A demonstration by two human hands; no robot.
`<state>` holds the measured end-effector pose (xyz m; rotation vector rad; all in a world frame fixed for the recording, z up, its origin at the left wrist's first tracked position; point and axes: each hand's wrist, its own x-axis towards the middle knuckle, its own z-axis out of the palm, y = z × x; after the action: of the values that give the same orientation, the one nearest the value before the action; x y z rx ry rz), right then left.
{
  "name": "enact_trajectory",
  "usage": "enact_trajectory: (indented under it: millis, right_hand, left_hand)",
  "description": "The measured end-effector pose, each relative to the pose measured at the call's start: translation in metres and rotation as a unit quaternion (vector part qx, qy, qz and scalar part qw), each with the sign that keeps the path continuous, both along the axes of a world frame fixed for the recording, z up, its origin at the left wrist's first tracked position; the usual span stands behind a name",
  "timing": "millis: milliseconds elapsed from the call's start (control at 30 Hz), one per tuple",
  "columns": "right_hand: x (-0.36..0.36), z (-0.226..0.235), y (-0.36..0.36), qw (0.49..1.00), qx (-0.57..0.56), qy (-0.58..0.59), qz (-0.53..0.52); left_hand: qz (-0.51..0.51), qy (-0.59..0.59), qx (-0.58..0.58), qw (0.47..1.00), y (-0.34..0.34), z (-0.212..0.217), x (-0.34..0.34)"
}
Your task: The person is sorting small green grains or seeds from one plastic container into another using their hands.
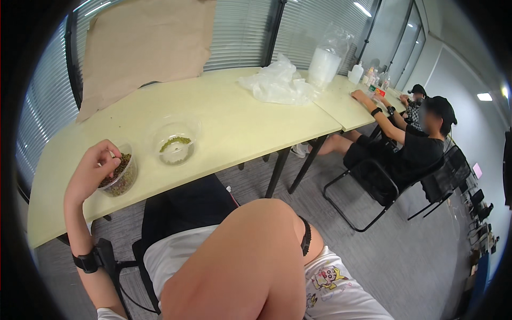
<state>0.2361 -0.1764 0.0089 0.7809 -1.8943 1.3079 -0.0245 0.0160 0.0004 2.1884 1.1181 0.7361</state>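
My left hand [92, 166] reaches into a clear plastic tub [128, 184] near the table's left front edge. Its fingers are bent and drawn together at the top of the contents, and whatever is between them is too small to make out. Small brown and green beans or seeds [121, 176] fill much of this tub. To its right stands a second clear round tub [188, 156] with a few small green beans [174, 143] along its far side. My right arm [234, 256] is bent up close in front of me; my right hand is out of view.
Pale yellow tables [234, 122] run along blinds. Brown paper [149, 42] stands at the back left. Farther right are a crumpled clear plastic bag [280, 80], a white container [324, 66] and several bottles [368, 77]. A person [421, 133] in black sits on a chair [362, 197].
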Motion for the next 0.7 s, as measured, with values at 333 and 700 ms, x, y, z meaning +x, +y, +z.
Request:
enact_trajectory:
  millis: [333, 700]
  right_hand:
    - [0.000, 0.054, 0.000, 0.954, -0.157, -0.212, 0.143]
    - [-0.052, 0.042, 0.004, 0.973, -0.101, -0.104, 0.177]
  left_hand:
    - [-0.014, 0.007, -0.020, 1.000, 0.008, -0.006, 0.004]
    - [0.009, 0.035, -0.017, 0.999, -0.003, 0.001, -0.008]
